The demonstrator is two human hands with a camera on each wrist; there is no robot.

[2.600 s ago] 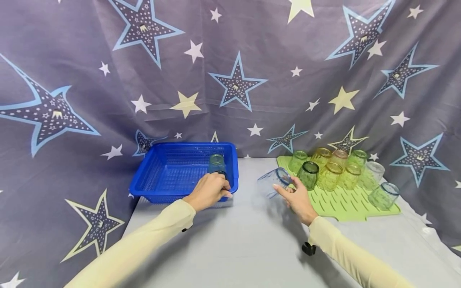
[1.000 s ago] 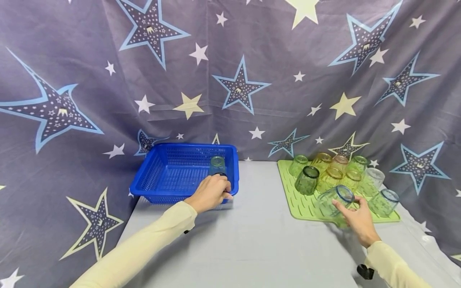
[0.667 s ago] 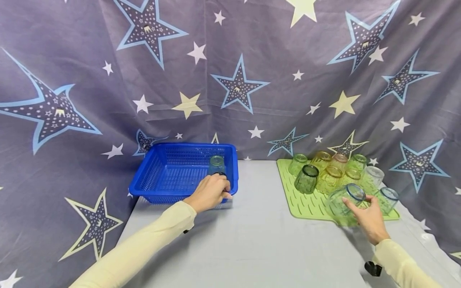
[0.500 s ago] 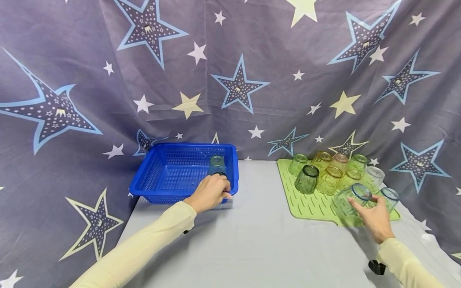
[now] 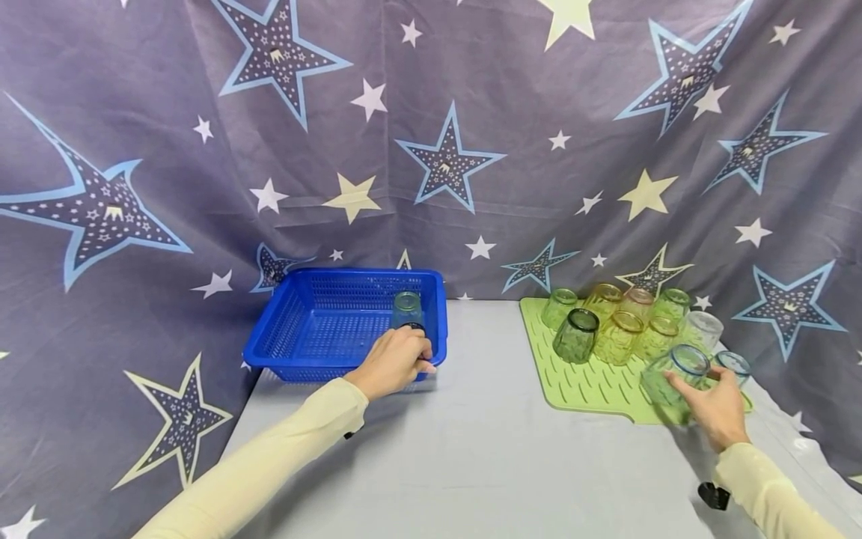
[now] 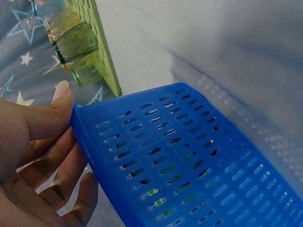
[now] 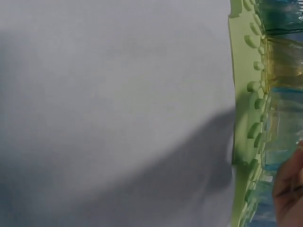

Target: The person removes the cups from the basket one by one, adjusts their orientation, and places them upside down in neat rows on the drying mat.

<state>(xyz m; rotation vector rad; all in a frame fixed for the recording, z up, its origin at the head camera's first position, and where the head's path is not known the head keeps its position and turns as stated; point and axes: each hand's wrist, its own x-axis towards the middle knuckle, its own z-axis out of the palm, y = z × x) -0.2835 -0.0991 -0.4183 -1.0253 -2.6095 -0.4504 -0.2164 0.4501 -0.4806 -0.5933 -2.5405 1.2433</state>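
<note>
My left hand (image 5: 396, 361) grips the near right rim of a blue plastic basket (image 5: 296, 367). In the left wrist view the thumb and fingers of that hand (image 6: 42, 142) pinch the edge of the perforated wall (image 6: 151, 118). Low over the front right of a green drying mat (image 5: 586, 393), my right hand (image 5: 719, 404) holds a clear blue-tinted drinking glass (image 5: 660, 383), bottom up and slightly tilted. The right wrist view has this glass (image 7: 281, 127) close over the mat's ridges, with part of the hand (image 7: 289, 189) at the frame edge. Another blue-rimmed glass (image 5: 734, 364) stands partly hidden behind that hand.
Several upturned glasses crowd the back of the mat, among them a dark green one (image 5: 575, 337) and a yellow one (image 5: 618, 338). Inside the basket, a greenish-blue glass (image 5: 407, 311) stands at the right end. A starry curtain (image 5: 444, 224) hangs behind the white table (image 5: 471, 449).
My right hand has carried the blue-tinted glass from beside the basket rightward to the front of the mat, lately drifting slowly further right. The left hand keeps its grip on the basket rim.
</note>
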